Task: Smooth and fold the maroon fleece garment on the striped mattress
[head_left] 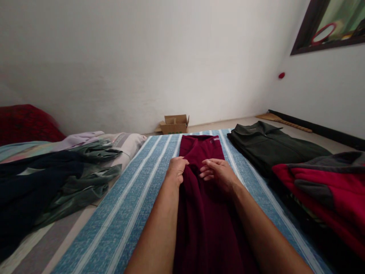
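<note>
A pair of maroon pants (205, 213) lies lengthwise on a blue-and-white striped cloth (137, 179), its waistband at the far end. A small pale print shows at the waistband's right corner. My left hand (176, 169) is closed on the left edge of the pants below the waistband, thumb on top. Over the right half of the fabric is my right hand (218, 173), its fingers slightly bent and apart, with nothing seen in them. Soft folds run down the pants between my forearms.
A folded dark green jacket (273, 144) and a red-and-grey garment (336, 186) lie to the right. Dark and grey-green clothes (51, 179) are heaped at left. An open cardboard box (175, 125) stands by the wall; a broom (288, 121) lies along the right wall.
</note>
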Tool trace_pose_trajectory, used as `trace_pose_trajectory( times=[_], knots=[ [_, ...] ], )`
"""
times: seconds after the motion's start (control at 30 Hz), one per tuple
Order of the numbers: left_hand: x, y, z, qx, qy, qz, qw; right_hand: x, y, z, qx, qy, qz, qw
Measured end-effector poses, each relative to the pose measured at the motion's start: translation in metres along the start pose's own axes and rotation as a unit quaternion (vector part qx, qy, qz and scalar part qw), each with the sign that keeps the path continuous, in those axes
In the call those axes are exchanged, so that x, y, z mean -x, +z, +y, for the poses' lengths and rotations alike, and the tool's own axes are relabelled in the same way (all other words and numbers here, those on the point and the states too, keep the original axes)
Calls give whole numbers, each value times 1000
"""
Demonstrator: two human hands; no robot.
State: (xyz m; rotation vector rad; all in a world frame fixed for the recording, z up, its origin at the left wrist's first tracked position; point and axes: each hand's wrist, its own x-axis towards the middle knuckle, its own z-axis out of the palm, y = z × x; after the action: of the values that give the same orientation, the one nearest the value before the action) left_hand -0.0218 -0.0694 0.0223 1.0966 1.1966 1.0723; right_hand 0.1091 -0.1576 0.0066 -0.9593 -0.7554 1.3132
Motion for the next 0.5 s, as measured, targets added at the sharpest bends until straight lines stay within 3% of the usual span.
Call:
trace_pose_trajectory(
  times=[0.13,0.3,0.4,0.5],
  knots=[
    [-2,-17,11,6,-13,-22,1000,-3,0,1,48,-12,85,995],
    [-1,-35,24,-3,20,-12,1000,-5,4,11,254,-60,66,963],
    [0,-39,29,7,31,-3,999,-7,8,10,469,-86,21,879],
    [2,-40,30,2,45,5,999,-12,23,2,604,-78,15,793]
  ],
)
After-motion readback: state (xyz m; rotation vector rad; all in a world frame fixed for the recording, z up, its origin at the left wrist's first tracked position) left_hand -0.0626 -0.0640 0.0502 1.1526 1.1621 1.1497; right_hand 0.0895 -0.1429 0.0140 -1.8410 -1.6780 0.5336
